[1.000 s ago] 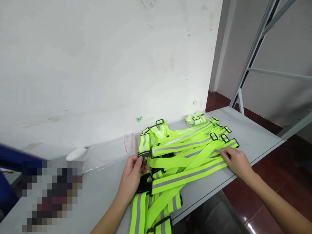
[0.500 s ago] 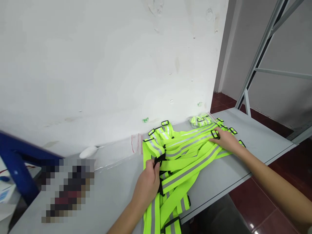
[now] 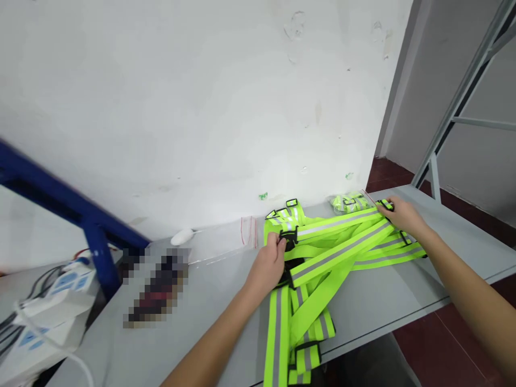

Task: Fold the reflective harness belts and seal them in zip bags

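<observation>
A heap of neon-yellow reflective straps [image 3: 342,258] with grey stripes and black buckles lies across the table, some ends hanging toward its front edge. My left hand [image 3: 268,263] is closed on the black buckle [image 3: 289,237] at the left end of one strap. At that strap's right end, my right hand [image 3: 403,216] pinches the black slider [image 3: 386,205]. Between both hands the strap [image 3: 338,220] runs stretched out over the others. Behind it, a clear bag [image 3: 350,202] of folded yellow straps rests by the wall.
Clear plastic bags with red seal lines [image 3: 249,231] lie along the wall, beside a white oval object [image 3: 182,237]. A blue metal frame [image 3: 97,252] and white boxes with cables [image 3: 60,306] stand at left. A grey metal frame [image 3: 433,172] rises at right.
My right hand has moved back and right to the far end of a strap, and my left hand has shifted to another buckle. The view has turned left.
</observation>
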`<state>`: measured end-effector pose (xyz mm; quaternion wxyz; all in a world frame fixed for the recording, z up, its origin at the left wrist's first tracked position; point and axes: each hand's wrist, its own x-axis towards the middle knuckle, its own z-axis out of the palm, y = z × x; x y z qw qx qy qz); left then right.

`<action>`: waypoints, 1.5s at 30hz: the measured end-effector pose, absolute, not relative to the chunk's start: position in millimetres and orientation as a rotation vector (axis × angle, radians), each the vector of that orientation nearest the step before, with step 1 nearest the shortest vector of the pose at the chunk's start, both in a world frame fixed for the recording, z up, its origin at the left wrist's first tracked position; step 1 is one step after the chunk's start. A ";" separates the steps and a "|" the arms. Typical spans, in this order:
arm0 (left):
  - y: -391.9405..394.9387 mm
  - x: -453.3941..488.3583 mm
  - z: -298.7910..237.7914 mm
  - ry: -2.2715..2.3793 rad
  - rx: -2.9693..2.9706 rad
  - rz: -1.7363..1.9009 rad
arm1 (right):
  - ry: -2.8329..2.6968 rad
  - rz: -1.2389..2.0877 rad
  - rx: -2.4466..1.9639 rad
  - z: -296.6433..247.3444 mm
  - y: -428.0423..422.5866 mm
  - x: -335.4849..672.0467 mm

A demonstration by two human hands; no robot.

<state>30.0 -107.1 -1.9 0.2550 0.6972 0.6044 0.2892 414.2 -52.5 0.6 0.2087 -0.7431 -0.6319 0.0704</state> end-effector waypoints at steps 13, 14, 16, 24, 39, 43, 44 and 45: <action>-105.1 1.2 -11.6 1.152 1.435 0.922 | -2.309 0.457 -1.214 10.9 -58.4 231.1; -106.5 -1.6 -11.7 1.139 1.481 0.905 | -2.329 0.520 -1.184 8.0 -58.1 214.0; -109.0 -6.5 -11.0 1.144 1.551 0.861 | -2.342 0.580 -1.196 -1.3 -58.0 190.0; -117.3 -28.5 -3.7 1.338 1.849 0.389 | -2.109 0.807 -1.214 -26.1 -62.0 185.1; -125.0 -17.7 -8.7 1.372 2.044 0.324 | -2.230 0.679 -1.055 -30.0 -58.9 183.0; -125.2 -10.9 -12.0 1.257 2.025 0.393 | -2.266 0.646 -1.016 -28.5 -57.3 182.9; -124.8 -9.6 -11.3 1.254 2.009 0.408 | -2.257 0.664 -1.014 -28.3 -56.8 183.1; -124.3 -8.5 -10.5 1.267 1.984 0.419 | -2.241 0.688 -1.018 -28.3 -56.3 183.4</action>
